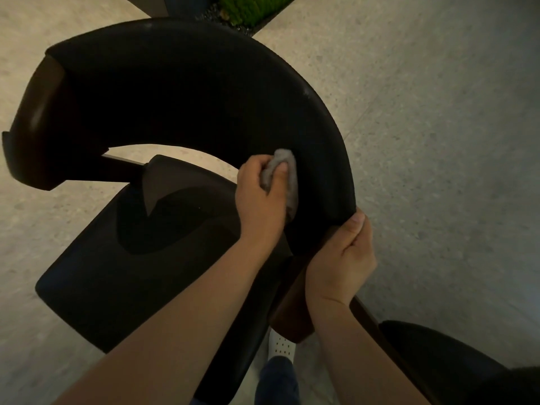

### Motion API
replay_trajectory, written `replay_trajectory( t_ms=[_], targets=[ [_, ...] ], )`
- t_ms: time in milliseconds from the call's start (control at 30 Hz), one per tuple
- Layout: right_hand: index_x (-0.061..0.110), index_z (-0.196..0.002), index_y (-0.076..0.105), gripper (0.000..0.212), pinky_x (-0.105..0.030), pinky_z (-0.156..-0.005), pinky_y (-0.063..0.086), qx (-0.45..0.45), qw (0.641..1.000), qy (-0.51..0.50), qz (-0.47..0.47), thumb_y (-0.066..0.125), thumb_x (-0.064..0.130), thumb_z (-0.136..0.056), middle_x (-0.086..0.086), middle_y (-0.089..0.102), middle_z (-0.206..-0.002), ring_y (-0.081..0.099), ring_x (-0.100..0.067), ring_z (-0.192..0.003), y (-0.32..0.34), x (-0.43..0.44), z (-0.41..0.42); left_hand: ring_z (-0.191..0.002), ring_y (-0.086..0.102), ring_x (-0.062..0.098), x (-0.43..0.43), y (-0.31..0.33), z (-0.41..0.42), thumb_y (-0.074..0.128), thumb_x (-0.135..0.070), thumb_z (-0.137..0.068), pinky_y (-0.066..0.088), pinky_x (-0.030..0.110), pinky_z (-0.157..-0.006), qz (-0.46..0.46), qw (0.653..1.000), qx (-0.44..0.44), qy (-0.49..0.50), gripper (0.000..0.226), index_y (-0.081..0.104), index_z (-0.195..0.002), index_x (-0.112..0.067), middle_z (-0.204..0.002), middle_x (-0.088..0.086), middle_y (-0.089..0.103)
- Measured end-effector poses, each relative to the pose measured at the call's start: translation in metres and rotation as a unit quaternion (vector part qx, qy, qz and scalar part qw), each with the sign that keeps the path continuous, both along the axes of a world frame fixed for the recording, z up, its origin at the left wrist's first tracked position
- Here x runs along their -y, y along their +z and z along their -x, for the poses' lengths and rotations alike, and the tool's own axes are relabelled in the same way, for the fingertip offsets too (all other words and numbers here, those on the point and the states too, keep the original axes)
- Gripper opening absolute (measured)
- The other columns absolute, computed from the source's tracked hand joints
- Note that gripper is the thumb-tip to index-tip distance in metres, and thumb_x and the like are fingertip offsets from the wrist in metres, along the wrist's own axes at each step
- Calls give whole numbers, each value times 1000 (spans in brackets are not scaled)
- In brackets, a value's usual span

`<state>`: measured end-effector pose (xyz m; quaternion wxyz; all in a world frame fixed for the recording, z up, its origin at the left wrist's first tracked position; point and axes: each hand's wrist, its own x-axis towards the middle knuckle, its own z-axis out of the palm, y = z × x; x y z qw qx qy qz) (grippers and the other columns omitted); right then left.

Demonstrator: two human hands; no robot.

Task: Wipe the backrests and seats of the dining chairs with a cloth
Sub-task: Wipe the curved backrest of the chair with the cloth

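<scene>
A dark dining chair fills the view from above. Its curved black backrest [181, 92] arcs from the upper left round to the right, over the dark seat [96, 276]. My left hand [260, 200] grips a crumpled grey cloth [285, 173] and presses it against the inner face of the backrest near its right end. My right hand [342, 258] grips the right end of the backrest, thumb on the top edge, fingers wrapped over the brown wooden arm [295, 314].
Pale speckled floor [438, 141] lies all around the chair. A planter with green plants [251, 10] stands at the top edge. Another dark chair part [455, 363] sits at the lower right. My white shoe [282, 344] shows under the chair.
</scene>
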<state>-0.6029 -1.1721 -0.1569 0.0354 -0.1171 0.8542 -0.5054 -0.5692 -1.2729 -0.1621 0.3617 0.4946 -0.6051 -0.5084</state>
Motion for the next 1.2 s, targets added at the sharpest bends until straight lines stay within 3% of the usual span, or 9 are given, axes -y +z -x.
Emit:
replay_trajectory(
  t_ms=[100,200,300,533,700,833,933,1033,1200],
  targets=[
    [9,-107,63,59,-34,-58,46,-3,1000,3,-2,19,49,-98,3,57,-73,55,-14,-65,1,2,0,-92,51,-8,-6,-2,2,60,-26,-94,40,3,-75,31,999,4,-41,11,55,-104,-25,-108,-1,54],
    [8,-106,63,59,-25,-56,40,-5,1000,2,-5,20,47,-99,10,52,-68,50,-7,-59,1,0,0,-91,55,-1,-2,-20,0,54,-23,-98,43,7,-72,-69,997,23,-7,12,59,-107,-17,-113,6,56],
    [9,-107,64,55,-23,-55,38,-10,1000,-3,-10,21,43,-101,11,51,-67,48,-6,-58,-1,0,0,-96,58,5,1,-37,-3,53,-24,-98,43,12,-73,-114,992,45,1,15,59,-111,-24,-117,0,55],
    [8,-101,63,51,-12,-47,36,-13,1000,-3,-8,24,41,-102,12,43,-57,47,-2,-52,1,0,-1,-82,52,-2,11,-51,-18,53,-21,-97,34,11,-66,-177,977,113,-31,12,53,-96,-34,-94,-12,55],
    [16,-104,63,42,-13,-49,39,16,999,31,-9,26,37,-104,11,52,-61,52,1,-56,8,-6,3,-82,54,-3,17,-22,-32,55,-21,-97,39,3,-70,-75,985,143,-59,10,52,-96,-30,-91,-13,53],
    [35,-114,56,35,-6,-52,42,16,997,78,-25,26,45,-100,34,57,-78,56,9,-67,28,3,27,-94,56,7,18,9,-30,56,-22,-96,42,11,-82,5,991,115,-73,7,58,-103,-21,-106,1,57],
    [35,-90,58,33,-12,-51,40,10,990,124,-65,29,42,-102,17,58,-70,55,2,-65,37,23,49,-91,54,1,20,30,-26,56,-26,-96,37,2,-80,86,989,106,-62,15,62,-107,-17,-108,5,59],
    [23,-65,50,45,-21,-46,30,2,988,130,-81,31,39,-103,6,41,-53,39,-7,-46,31,28,55,-98,53,6,26,42,-21,57,-27,-95,37,3,-79,109,989,88,-50,21,65,-111,-15,-115,9,59],
    [25,-61,45,46,-13,-43,30,1,990,127,-58,34,34,-104,7,36,-50,39,-6,-46,24,28,57,-91,52,-2,36,55,-6,55,-28,-97,38,2,-81,176,978,93,-55,23,64,-111,-12,-109,2,53]
  ],
)
